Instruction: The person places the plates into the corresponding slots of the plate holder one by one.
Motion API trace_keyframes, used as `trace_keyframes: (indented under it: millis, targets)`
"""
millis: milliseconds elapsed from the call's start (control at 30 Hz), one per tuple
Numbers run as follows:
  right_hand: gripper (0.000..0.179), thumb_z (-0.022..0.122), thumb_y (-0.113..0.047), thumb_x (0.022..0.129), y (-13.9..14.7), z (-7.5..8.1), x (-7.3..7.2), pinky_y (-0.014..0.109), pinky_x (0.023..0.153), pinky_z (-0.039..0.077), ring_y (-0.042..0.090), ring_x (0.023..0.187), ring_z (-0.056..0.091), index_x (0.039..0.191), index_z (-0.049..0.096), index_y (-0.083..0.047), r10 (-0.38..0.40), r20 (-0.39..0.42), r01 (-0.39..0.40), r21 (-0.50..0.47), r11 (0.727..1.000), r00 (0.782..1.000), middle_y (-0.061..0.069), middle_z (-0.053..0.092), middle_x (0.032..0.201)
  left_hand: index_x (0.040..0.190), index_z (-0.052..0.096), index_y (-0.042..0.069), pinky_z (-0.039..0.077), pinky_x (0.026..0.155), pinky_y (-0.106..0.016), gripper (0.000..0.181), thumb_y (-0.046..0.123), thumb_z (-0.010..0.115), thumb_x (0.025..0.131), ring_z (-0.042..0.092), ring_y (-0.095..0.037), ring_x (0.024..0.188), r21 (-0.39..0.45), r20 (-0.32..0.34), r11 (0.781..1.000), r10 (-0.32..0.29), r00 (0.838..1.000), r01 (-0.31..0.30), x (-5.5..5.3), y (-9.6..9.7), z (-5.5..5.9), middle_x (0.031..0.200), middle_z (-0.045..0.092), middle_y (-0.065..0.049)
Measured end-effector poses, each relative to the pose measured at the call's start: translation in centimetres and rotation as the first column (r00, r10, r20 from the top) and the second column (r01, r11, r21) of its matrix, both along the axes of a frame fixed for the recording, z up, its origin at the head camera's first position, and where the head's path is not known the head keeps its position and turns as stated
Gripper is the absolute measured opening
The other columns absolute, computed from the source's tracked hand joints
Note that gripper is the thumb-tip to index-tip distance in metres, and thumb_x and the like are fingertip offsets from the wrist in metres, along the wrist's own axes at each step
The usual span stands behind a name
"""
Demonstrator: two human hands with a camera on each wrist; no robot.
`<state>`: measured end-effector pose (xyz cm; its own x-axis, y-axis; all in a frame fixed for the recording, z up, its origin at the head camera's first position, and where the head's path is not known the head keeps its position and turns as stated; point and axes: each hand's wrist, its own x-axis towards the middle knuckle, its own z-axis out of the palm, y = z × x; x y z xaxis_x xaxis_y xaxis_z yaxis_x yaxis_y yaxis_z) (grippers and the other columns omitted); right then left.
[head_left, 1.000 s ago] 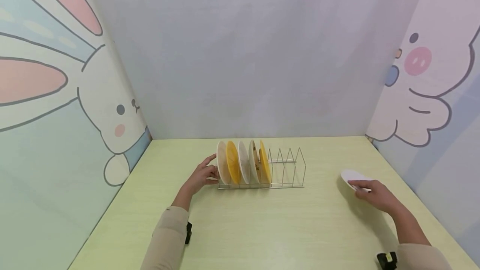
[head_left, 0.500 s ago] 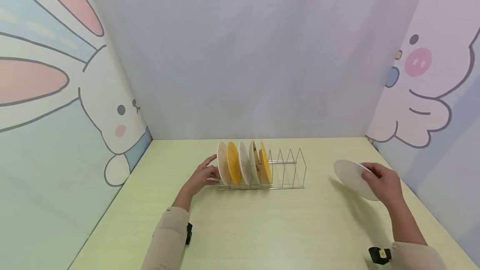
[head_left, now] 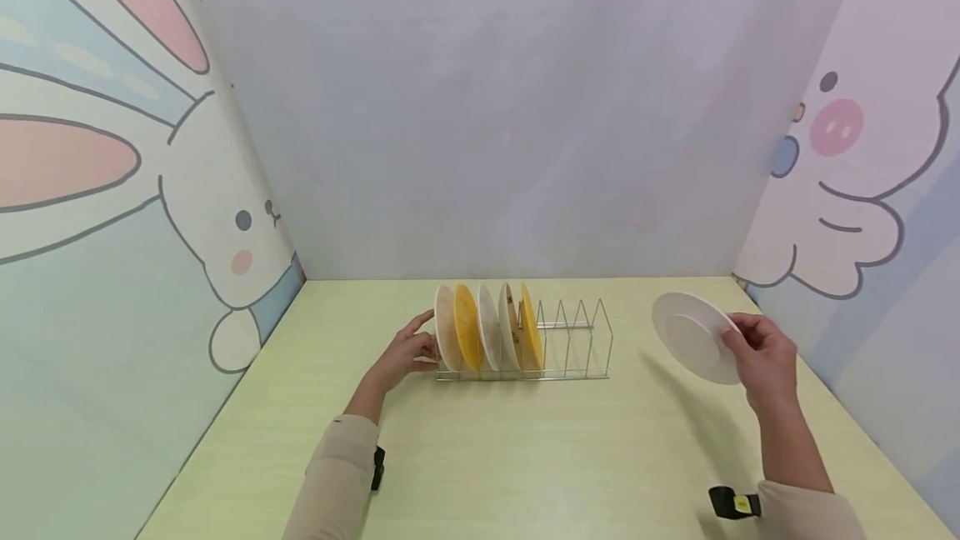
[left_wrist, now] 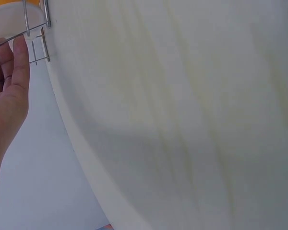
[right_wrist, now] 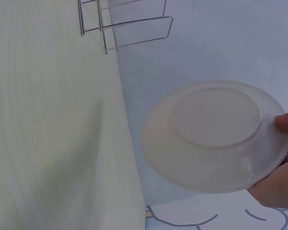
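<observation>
A wire dish rack (head_left: pixel 573 348) stands on the table with several plates upright in its left part. From left to right come a white plate (head_left: pixel 446 327), a yellow plate (head_left: pixel 467 327), another white plate (head_left: pixel 488 327), a pale plate with dark marks (head_left: pixel 507 327) and a second yellow plate (head_left: pixel 530 330). My left hand (head_left: pixel 405 354) holds the rack's left end; in the left wrist view its fingertips (left_wrist: pixel 20 45) meet the wire. Right of the rack, my right hand (head_left: pixel 765 357) pinches a white plate (head_left: pixel 686 338) by its rim, raised and tilted. Its underside faces the right wrist camera.
The rack's right slots (head_left: pixel 577 327) hold no plates. Pale wooden tabletop (head_left: pixel 525 457) stretches in front. A grey backdrop (head_left: pixel 510 148) closes off the back, and cartoon-printed panels (head_left: pixel 225 273) stand at both sides.
My right hand has lifted the white plate off the table, tipped it up and brought it slightly left. The left hand and the rack have stayed in place.
</observation>
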<state>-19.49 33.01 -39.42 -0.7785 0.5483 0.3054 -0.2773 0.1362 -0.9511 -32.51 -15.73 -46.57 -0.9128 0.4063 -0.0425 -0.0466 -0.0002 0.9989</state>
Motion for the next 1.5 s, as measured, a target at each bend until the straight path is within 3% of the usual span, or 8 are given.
trace_keyframes:
  millis: [167, 233, 367, 500, 633, 1000, 1233, 1500]
  targets:
    - [0.020, 0.064, 0.005, 0.082, -0.2, -0.2, 0.0, 0.012, 0.052, 0.044, 0.001, 0.062, 0.054, 0.082, 0.068, -0.014, 0.003, -0.017, -0.003, -0.038, 0.999, 1.000, -0.009, 0.062, 0.068, 0.148, 0.021, 0.012, 0.044, 0.084, -0.056, 0.061, 0.004, 0.044, 0.092, 0.050, -0.047, 0.090, -0.001, -0.004, 1.000, -0.030, 1.000, 0.030, 0.9, 0.2, 1.3, 0.088, 0.055, -0.026]
    - [0.020, 0.064, 0.005, 0.082, -0.5, -0.1, -0.1, 0.012, 0.053, 0.044, 0.001, 0.062, 0.054, 0.082, 0.068, -0.014, -0.019, -0.004, 0.019, -0.048, 0.999, 1.000, -0.009, 0.061, 0.068, 0.148, 0.023, 0.014, 0.047, 0.082, -0.053, 0.061, 0.004, 0.045, 0.091, 0.053, -0.043, 0.086, -0.010, -0.008, 1.000, -0.015, 1.000, 0.015, 0.8, 0.2, 1.2, 0.087, 0.056, -0.024]
    - [0.019, 0.063, 0.006, 0.082, -2.4, 0.4, -0.4, 0.012, 0.054, 0.044, 0.002, 0.063, 0.055, 0.083, 0.067, -0.012, -0.087, 0.005, 0.087, -0.090, 0.992, 0.996, -0.009, 0.061, 0.069, 0.146, 0.028, 0.019, 0.052, 0.075, -0.045, 0.061, 0.007, 0.047, 0.089, 0.057, -0.027, 0.078, -0.021, -0.021, 1.000, 0.017, 1.000, -0.017, 0.0, 0.1, -0.2, 0.081, 0.058, -0.013]
    - [0.016, 0.061, 0.008, 0.082, -4.9, 0.6, -0.9, 0.013, 0.057, 0.045, 0.005, 0.066, 0.056, 0.086, 0.066, -0.006, -0.128, -0.069, 0.116, -0.151, 0.982, 0.989, -0.004, 0.061, 0.073, 0.145, 0.029, 0.020, 0.052, 0.075, -0.045, 0.061, 0.007, 0.047, 0.089, 0.057, -0.029, 0.079, -0.022, -0.020, 1.000, 0.021, 1.000, -0.022, -0.2, 0.2, -0.4, 0.080, 0.058, -0.013]
    - [0.012, 0.061, 0.008, 0.081, -7.2, 0.6, -1.5, 0.014, 0.060, 0.046, 0.008, 0.069, 0.056, 0.091, 0.064, 0.001, -0.125, -0.161, 0.093, -0.192, 0.977, 0.979, 0.001, 0.061, 0.076, 0.146, 0.027, 0.018, 0.051, 0.076, -0.046, 0.062, 0.007, 0.047, 0.089, 0.057, -0.029, 0.078, -0.016, -0.018, 1.000, 0.020, 1.000, -0.020, -0.3, 0.2, -0.5, 0.080, 0.058, -0.013]
    - [0.012, 0.061, 0.009, 0.082, -11.3, 1.5, -3.0, 0.023, 0.065, 0.049, 0.016, 0.074, 0.056, 0.092, 0.062, 0.003, -0.113, -0.330, 0.012, -0.292, 0.956, 0.937, 0.008, 0.060, 0.080, 0.146, 0.027, 0.020, 0.052, 0.074, -0.044, 0.061, 0.008, 0.046, 0.089, 0.057, -0.024, 0.076, -0.022, -0.019, 0.999, 0.030, 0.999, -0.031, -0.1, 0.3, -0.5, 0.081, 0.059, -0.011]
    - [0.011, 0.060, 0.008, 0.083, -14.4, 2.3, -3.9, 0.026, 0.067, 0.050, 0.017, 0.076, 0.056, 0.090, 0.061, 0.000, -0.098, -0.367, -0.023, -0.310, 0.950, 0.925, 0.008, 0.059, 0.082, 0.146, 0.028, 0.020, 0.052, 0.074, -0.044, 0.060, 0.008, 0.046, 0.090, 0.057, -0.025, 0.076, -0.018, -0.033, 0.999, 0.029, 0.999, -0.030, -0.1, 0.3, -0.4, 0.080, 0.058, -0.011]
    - [0.010, 0.057, 0.009, 0.084, -17.3, 1.8, -5.4, 0.028, 0.070, 0.051, 0.019, 0.083, 0.059, 0.094, 0.055, 0.007, -0.058, -0.396, -0.070, -0.300, 0.951, 0.917, 0.008, 0.059, 0.083, 0.145, 0.029, 0.021, 0.051, 0.076, -0.046, 0.059, 0.009, 0.046, 0.090, 0.057, -0.026, 0.077, -0.017, -0.029, 1.000, 0.023, 0.999, -0.024, -0.1, 0.3, -0.4, 0.081, 0.058, -0.012]
